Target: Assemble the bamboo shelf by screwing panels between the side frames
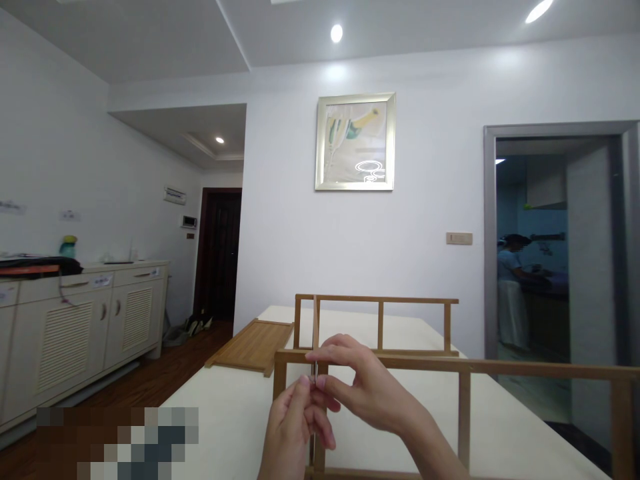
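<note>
A brown wooden frame (465, 413) with upright bars stands on the white table in front of me. Near its left end, both my hands meet at a small thin metal piece (315, 371), whose exact kind I cannot make out. My right hand (373, 383) comes over from the right, its thumb and fingers pinched on that piece. Below and to the left, my left hand (295, 423) is closed, thumb and index fingertip at the lower end of the piece. A narrow dark line runs down the frame beside my left fingers.
Farther back on the white table (390, 430) stands a second wooden frame (381, 327). A slatted wooden panel (255, 345) lies at the table's left edge. White cabinets (100, 320) line the left wall. Through the doorway at right, a person (513, 287) stands at a counter.
</note>
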{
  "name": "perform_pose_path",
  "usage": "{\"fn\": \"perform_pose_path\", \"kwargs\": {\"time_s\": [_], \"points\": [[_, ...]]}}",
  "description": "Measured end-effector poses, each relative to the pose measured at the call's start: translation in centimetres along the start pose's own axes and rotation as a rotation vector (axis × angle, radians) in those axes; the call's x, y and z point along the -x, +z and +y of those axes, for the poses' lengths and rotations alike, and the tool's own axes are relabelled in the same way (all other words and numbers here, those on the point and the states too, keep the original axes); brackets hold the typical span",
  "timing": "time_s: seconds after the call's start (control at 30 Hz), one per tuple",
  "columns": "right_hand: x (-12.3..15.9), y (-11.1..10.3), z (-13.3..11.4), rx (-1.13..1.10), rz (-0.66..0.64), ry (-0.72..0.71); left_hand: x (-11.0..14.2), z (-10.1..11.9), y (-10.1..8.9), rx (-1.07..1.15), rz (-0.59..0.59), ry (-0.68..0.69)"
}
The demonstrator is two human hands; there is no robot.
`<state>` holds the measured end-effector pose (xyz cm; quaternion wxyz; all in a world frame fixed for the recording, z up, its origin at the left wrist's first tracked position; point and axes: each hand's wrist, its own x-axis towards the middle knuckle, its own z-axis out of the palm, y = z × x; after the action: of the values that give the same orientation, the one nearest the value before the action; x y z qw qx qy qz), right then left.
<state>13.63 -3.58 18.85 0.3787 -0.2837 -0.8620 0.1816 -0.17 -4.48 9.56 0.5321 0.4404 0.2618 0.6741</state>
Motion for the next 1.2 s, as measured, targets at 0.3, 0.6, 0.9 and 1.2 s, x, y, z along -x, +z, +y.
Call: {"fn": "perform_pose_path", "kwargs": {"time_s": [0.3,0.6,0.9,1.2], "points": [[-0.1,0.2,0.4,0.043,-0.036,-0.055,0.1,0.2,0.5,0.035,0.012,-0.004],[-0.4,0.3,1.2,0.082,-0.052,-0.148,0.0,-0.5,0.3,-0.027,0.022,0.020],[-0.4,0.2,1.3,0.107,-0.049,-0.165,0.0,-0.5,0.3,-0.071,0.025,0.020],[-0.4,0.3,1.3,0.091,-0.061,-0.146,-0.2,-0.7,0.2,-0.090,0.026,0.030]]}}
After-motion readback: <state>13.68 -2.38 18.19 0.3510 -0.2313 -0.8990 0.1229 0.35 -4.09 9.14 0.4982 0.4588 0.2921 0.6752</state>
